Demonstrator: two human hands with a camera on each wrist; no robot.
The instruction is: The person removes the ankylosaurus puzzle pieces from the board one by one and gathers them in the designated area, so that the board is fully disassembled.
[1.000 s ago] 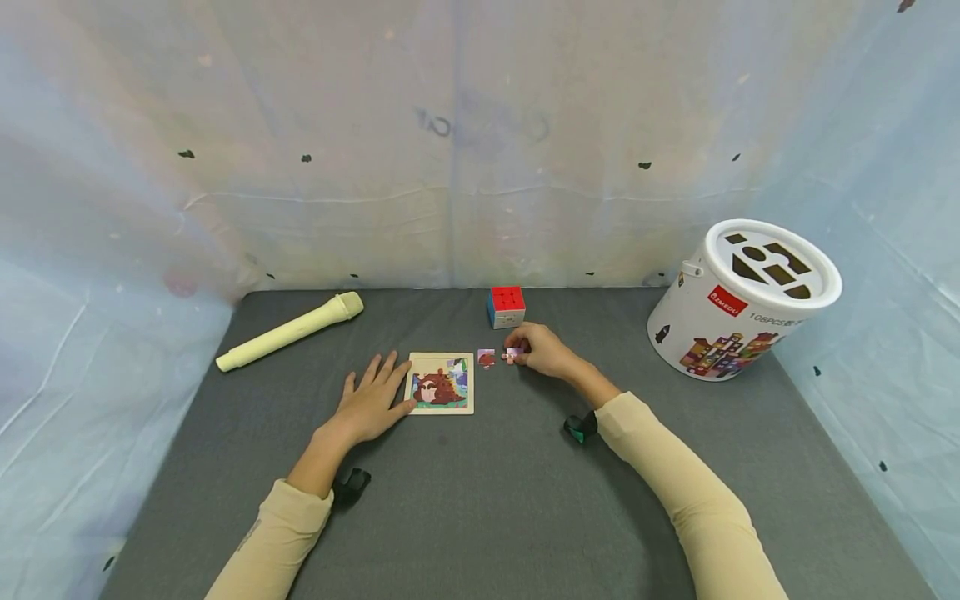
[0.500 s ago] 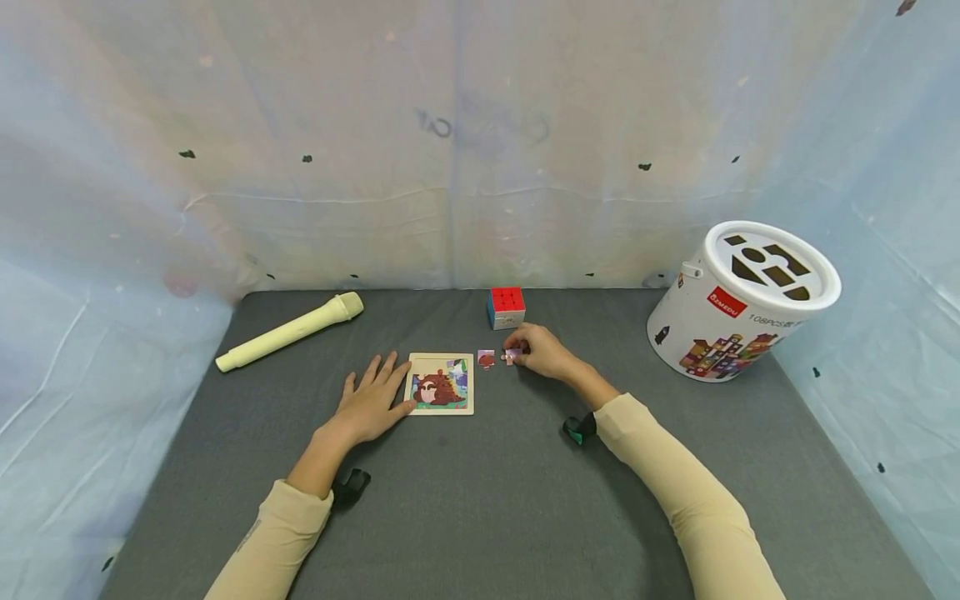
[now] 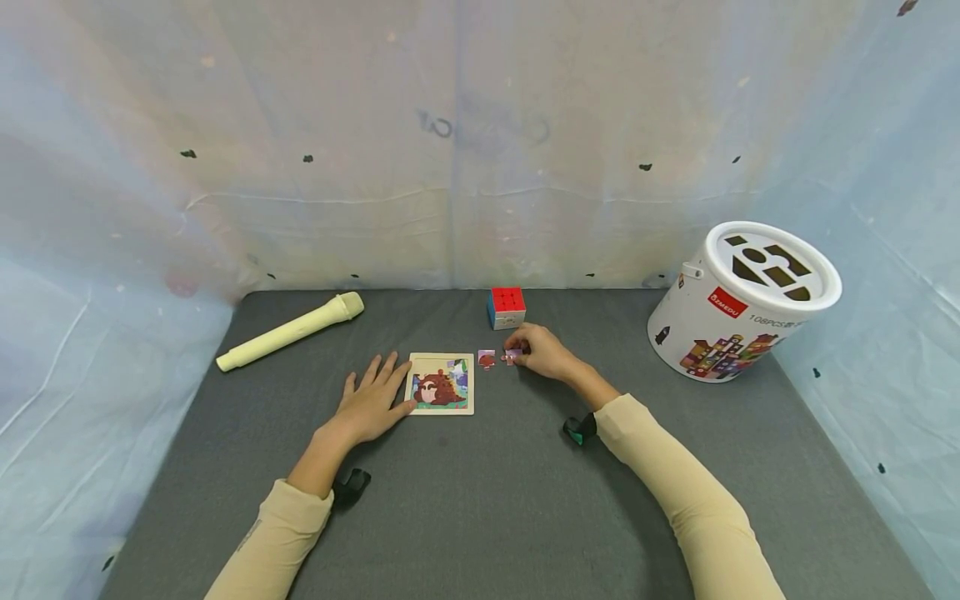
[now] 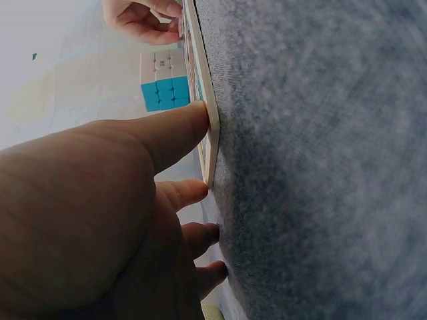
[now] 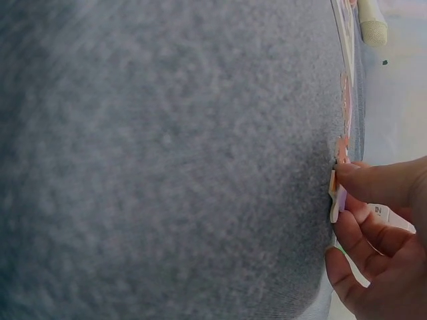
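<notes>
My left hand [image 3: 369, 407] lies spread on the table, with its thumb and index finger on the left rim of a small square wooden jigsaw puzzle board [image 3: 429, 358]. The board shows a reddish-brown spiky dinosaur, and its upper part is bare wood. In the left wrist view, the thumb presses the near edge of the board [image 4: 212, 133]. A purple and pink puzzle piece [image 3: 513, 356] is pinched between the thumb and fingers of my right hand [image 3: 547, 352], low over the cloth. Another puzzle piece [image 3: 486, 358] lies between that hand and the board.
Behind the right hand stands a Rubik's cube [image 3: 507, 308] with a red top. A pale yellow toy microphone [image 3: 292, 332] lies at the back left. At the right is a large white bucket [image 3: 731, 317] with shaped holes in its lid. Grey cloth [image 3: 465, 508] covers the table.
</notes>
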